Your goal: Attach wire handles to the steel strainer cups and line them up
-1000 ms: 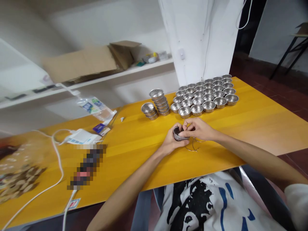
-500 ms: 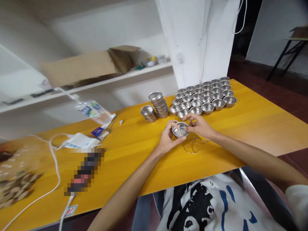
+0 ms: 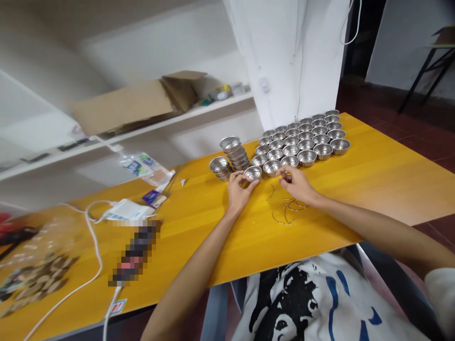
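My left hand (image 3: 240, 189) grips a small perforated steel cup (image 3: 252, 175) by its rim, fingers and thumb around it. The cup is upright, at the front left corner of several rows of like steel cups (image 3: 306, 157). My right hand (image 3: 296, 183) is beside the front row, its fingertips close to the rim of another cup (image 3: 272, 167). Its fingers are curled together; what they hold, if anything, is too small to make out. Several thin curved wires (image 3: 282, 220) lie on the table below my right hand, and one more wire (image 3: 272, 193) lies between my hands.
Stacked steel cups (image 3: 219, 166) stand left of the rows. Farther left on the yellow table (image 3: 199, 246) are a plastic packet (image 3: 144, 168), a white box (image 3: 130, 210), a white cable (image 3: 95, 246) and a pile of brown pieces (image 3: 44, 279). A cardboard box (image 3: 124, 106) rests on the shelf.
My left hand has carried the cup away from me and left, to the corner of the rows. My right hand has let go of that cup and moved slightly right. A wire now shows between my hands.
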`<state>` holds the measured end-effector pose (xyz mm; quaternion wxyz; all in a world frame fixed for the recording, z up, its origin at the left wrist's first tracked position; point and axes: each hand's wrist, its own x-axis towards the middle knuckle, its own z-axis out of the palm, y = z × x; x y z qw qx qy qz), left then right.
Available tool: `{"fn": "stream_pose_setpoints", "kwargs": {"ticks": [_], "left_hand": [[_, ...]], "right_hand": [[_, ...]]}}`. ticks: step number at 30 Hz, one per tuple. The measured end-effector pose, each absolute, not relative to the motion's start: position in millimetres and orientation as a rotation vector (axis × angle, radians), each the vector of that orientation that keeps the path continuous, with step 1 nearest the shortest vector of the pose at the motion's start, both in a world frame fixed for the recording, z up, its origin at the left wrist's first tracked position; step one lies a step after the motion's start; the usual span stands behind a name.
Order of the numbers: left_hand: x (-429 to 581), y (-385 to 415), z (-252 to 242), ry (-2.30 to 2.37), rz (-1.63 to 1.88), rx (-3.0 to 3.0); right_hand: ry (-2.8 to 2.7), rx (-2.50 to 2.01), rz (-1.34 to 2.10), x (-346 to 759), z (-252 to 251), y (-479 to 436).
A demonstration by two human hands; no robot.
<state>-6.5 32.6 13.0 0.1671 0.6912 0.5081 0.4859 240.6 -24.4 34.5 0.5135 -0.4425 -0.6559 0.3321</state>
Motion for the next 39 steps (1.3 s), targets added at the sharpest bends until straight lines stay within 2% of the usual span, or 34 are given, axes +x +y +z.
{"fn": "stream_pose_setpoints", "kwargs": {"ticks": [4, 11, 15, 22, 29, 35, 39], "left_hand": [[-7, 36, 11, 1.391, 1.314, 2.032], [-8, 43, 6, 1.395, 1.302, 2.025], [-9, 50, 0, 1.408, 1.269, 2.046], [-5, 46, 0, 1.470, 1.282, 2.149], [-40, 46, 34, 1.874, 1.699, 2.242], [-91, 85, 35, 1.920, 1.415, 2.184], [-101, 93, 33, 1.903, 1.421, 2.156]], "right_hand": [[-1.849, -1.114, 0.584, 240, 37, -31], [-2.618, -1.081, -0.184, 231, 43, -51], [-2.822, -0.996, -0.460, 227, 43, -50], [-2.902, -0.857, -0.596, 225, 47, -51], [-2.934, -0.842, -0.584, 217, 53, -59], [-2.931, -0.869, -0.603, 216, 52, -64], [-2.853, -0.850, -0.654, 217, 52, -64]]}}
